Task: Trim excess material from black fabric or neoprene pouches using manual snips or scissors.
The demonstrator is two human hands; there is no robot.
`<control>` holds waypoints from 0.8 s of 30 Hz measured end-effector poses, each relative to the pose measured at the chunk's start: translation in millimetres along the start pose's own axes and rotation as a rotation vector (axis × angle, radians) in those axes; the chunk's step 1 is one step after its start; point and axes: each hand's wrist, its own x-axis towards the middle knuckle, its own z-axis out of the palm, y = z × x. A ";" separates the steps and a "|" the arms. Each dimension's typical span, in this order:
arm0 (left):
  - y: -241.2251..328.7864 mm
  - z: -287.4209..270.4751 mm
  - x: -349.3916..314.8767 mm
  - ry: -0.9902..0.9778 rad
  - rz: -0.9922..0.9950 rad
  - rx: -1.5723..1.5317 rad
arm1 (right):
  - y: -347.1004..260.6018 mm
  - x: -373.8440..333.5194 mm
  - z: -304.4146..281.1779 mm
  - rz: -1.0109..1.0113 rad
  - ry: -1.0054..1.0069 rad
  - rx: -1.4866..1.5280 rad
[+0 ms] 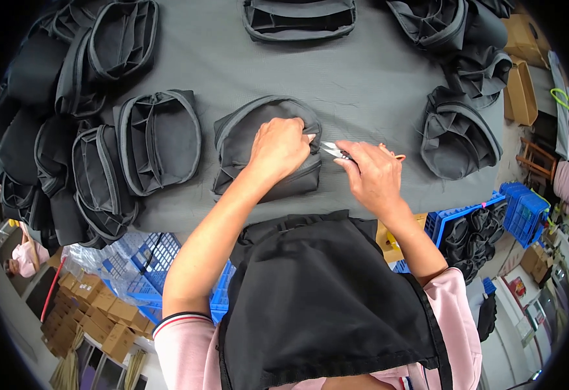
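Note:
A black fabric pouch [265, 117] with an oval rim lies open-side up on the grey-covered table in front of me. My left hand [278, 148] reaches into its mouth, fingers closed on the edge at the pouch's right side. Just right of that edge, my right hand [372, 172] grips a small pair of thread snips [334, 151], their silver blades pointing left at the pouch rim. The blade tips sit close to my left fingertips; whether they touch a thread is too small to tell.
More black pouches [159, 143] crowd the table's left side, with others [460, 140] at the right and one [299, 19] at the far edge. Blue plastic crates [525, 211] and cardboard boxes [96, 309] stand below the table. Another person [28, 257] is at far left.

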 end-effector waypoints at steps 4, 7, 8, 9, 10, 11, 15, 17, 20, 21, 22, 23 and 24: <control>-3.4 4.0 -6.3 0.048 0.023 -0.074 | -1.2 9.0 -3.8 -0.029 -0.112 -0.043; -3.2 3.6 -8.5 0.064 0.006 -0.113 | 1.0 8.2 -4.8 -0.018 -0.177 -0.006; -0.9 1.2 -9.5 0.057 -0.007 -0.104 | 3.6 6.1 -2.2 0.144 -0.183 0.153; -0.3 -0.2 -9.9 0.050 -0.022 -0.095 | 5.9 4.2 1.7 0.307 -0.187 0.312; -0.6 0.3 -9.4 0.050 -0.025 -0.098 | 6.1 3.0 9.8 0.306 -0.191 0.312; -0.6 0.8 -9.1 0.049 -0.025 -0.101 | 2.8 2.8 20.2 0.479 -0.091 0.552; -4.5 7.7 -8.7 0.088 -0.032 -0.113 | -3.7 10.9 40.5 0.789 -0.082 0.793; -3.9 8.5 -9.3 0.095 -0.015 -0.113 | 0.7 6.0 52.0 0.811 -0.015 0.911; -4.9 12.2 -11.7 0.127 0.016 -0.101 | -1.4 7.7 49.1 0.964 -0.043 0.973; -5.8 14.7 -12.9 0.155 0.028 -0.090 | 0.6 6.6 51.0 0.966 -0.043 0.970; -5.3 18.1 -14.2 0.153 0.031 -0.092 | 3.9 5.6 54.4 0.980 -0.031 1.030; -4.1 23.4 -15.9 0.228 0.058 -0.064 | 6.1 5.0 55.6 0.992 -0.020 1.089; -3.4 28.9 -17.2 0.303 0.086 -0.037 | 6.7 4.5 54.2 0.993 -0.017 1.085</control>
